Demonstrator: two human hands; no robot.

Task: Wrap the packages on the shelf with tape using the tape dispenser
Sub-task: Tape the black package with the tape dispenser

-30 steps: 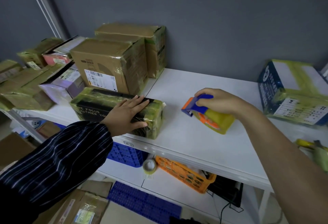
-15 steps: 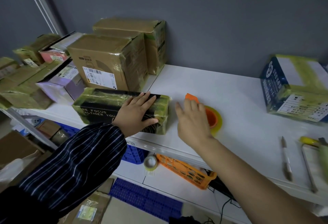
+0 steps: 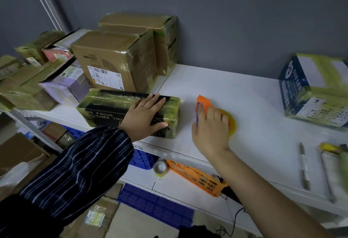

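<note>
A black package (image 3: 105,109) wrapped in yellowish tape lies near the front edge of the white shelf (image 3: 244,96). My left hand (image 3: 145,117) presses flat on the right part of its top. Just right of it the tape dispenser (image 3: 204,101), orange and blue with a yellow tape roll, lies flat on the shelf. My right hand (image 3: 211,130) rests on top of it, fingers laid over the roll and thumb out to the left. Most of the dispenser is hidden under that hand.
Taped cardboard boxes (image 3: 105,58) stand behind the black package, with more parcels at the far left. A blue and white taped box (image 3: 310,90) sits at the right. A pen (image 3: 304,164) and a yellow tool (image 3: 329,146) lie front right. Below are a tape roll (image 3: 160,168) and an orange basket (image 3: 197,177).
A second ago my right hand held the dispenser upright above the shelf. The dispenser now lies flat, closer to the black package, under that hand. My left hand stayed on the package.
</note>
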